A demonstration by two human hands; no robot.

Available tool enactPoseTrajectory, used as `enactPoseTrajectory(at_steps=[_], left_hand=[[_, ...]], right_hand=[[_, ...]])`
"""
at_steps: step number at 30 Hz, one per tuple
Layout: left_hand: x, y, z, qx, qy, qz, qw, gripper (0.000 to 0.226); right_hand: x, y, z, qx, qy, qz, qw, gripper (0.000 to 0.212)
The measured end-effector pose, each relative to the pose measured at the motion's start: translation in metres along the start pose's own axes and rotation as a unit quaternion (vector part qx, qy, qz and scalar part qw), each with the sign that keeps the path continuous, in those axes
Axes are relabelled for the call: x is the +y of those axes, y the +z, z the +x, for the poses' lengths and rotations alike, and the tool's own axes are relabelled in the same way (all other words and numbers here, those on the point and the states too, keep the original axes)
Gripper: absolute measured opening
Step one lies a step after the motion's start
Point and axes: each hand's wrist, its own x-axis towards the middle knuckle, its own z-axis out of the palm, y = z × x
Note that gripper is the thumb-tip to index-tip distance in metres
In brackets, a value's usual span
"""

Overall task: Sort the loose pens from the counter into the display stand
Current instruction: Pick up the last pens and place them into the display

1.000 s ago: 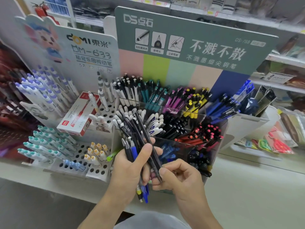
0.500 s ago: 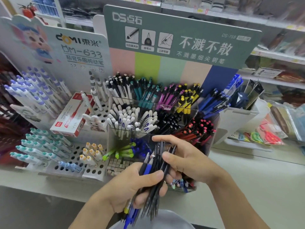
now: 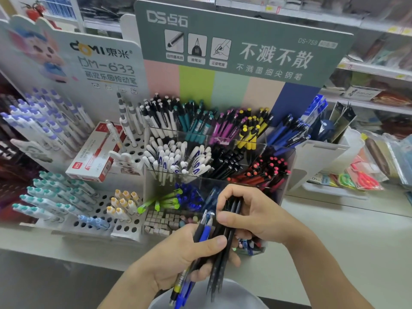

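The left hand [image 3: 178, 257] clutches a mixed bundle of pens [image 3: 200, 253] just before the display stand [image 3: 223, 152], over the bench [image 3: 334, 241]. The right hand [image 3: 256, 215] has its fingers [image 3: 225, 197] pinching the black pens' [image 3: 231, 210] tops: picking out one kind, I'd say. Next, lift them free and find the black compartment.

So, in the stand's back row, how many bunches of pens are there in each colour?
White pens: 1
Teal pens: 1
Magenta pens: 1
Yellow pens: 1
Blue pens: 1
Total: 5 bunches
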Motion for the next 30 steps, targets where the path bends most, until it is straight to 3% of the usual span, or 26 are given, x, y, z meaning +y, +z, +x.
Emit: enactPoseTrajectory(at_steps=[6, 9, 13, 15, 20, 24, 30], left_hand=[[0.002, -0.004, -0.006, 0.007, 0.007, 0.062, 0.998, 0.040], [0.002, -0.003, -0.005, 0.051, 0.021, 0.059, 0.997, 0.035], [-0.001, -0.004, 0.003, 0.135, 0.049, -0.008, 0.990, 0.032], [0.001, -0.003, 0.007, 0.164, 0.055, -0.049, 0.984, 0.030], [0.007, 0.000, 0.011, 0.188, 0.067, -0.101, 0.975, 0.030], [0.008, 0.000, 0.012, 0.166, 0.059, -0.134, 0.975, 0.030], [0.007, 0.005, 0.011, 0.168, 0.063, -0.182, 0.967, 0.033]], right_hand=[[-0.002, -0.025, -0.008, 0.140, -0.053, 0.037, 0.988, 0.021], [-0.012, -0.042, -0.018, 0.230, -0.095, 0.049, 0.967, 0.027], [-0.036, -0.053, -0.024, 0.395, -0.189, -0.043, 0.898, 0.012], [-0.043, -0.058, -0.021, 0.432, -0.229, -0.109, 0.865, 0.011], [-0.048, -0.057, 0.005, 0.398, -0.270, -0.241, 0.843, 0.010], [-0.047, -0.047, 0.028, 0.347, -0.300, -0.361, 0.812, 0.011], [-0.021, -0.028, 0.055, 0.278, -0.286, -0.433, 0.809, 0.012]])
